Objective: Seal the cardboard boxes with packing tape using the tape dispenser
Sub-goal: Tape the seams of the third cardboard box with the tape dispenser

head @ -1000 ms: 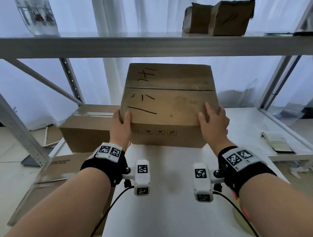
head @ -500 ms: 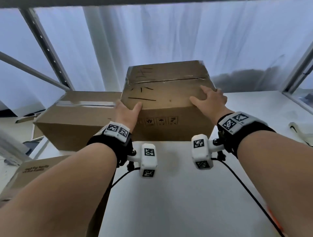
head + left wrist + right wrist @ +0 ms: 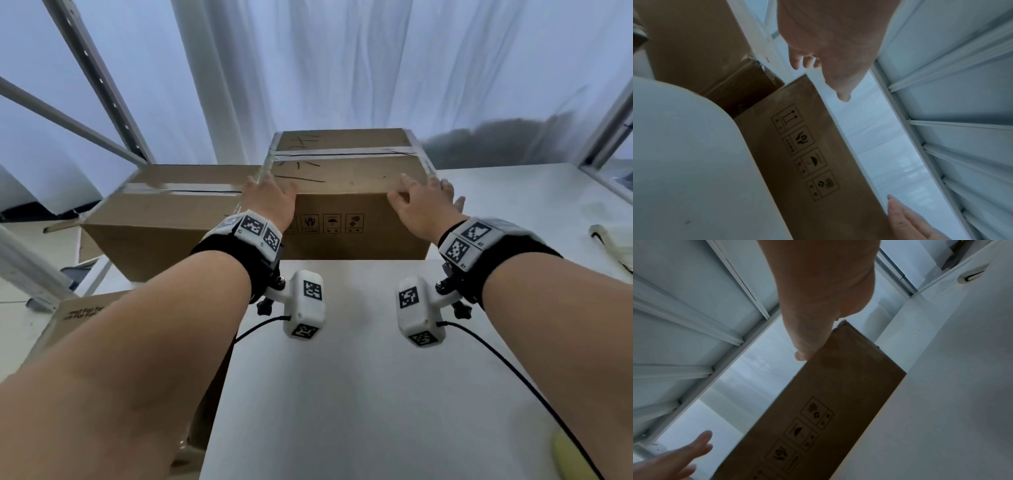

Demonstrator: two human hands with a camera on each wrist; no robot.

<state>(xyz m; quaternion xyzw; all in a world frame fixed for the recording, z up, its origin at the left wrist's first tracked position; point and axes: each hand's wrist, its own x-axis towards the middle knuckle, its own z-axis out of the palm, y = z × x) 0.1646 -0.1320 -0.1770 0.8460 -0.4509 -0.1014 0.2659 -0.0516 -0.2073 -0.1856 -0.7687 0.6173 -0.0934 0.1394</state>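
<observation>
A brown cardboard box [image 3: 349, 185] with black pen marks and a strip of clear tape [image 3: 342, 152] along its top seam stands on the white table [image 3: 342, 394]. My left hand [image 3: 270, 198] lies with straight fingers over the box's near left top corner. My right hand [image 3: 424, 205] lies flat over the near right top corner. In the left wrist view the left hand [image 3: 828, 48] spreads above the box [image 3: 818, 162] edge. In the right wrist view the thumb of the right hand [image 3: 818, 305] touches the box [image 3: 838, 394] top edge. No tape dispenser can be made out.
A second, lower taped box [image 3: 164, 212] stands against the first one's left side. Flattened cardboard [image 3: 78, 311] leans by the table's left edge. A white folded item [image 3: 613, 240] lies at the right. Grey shelf posts [image 3: 96, 78] rise on the left, and white curtains hang behind.
The box was raised and tilted toward me between both hands; it now stands on the table beside the lower box. Both hands moved from its sides to lie flat on top.
</observation>
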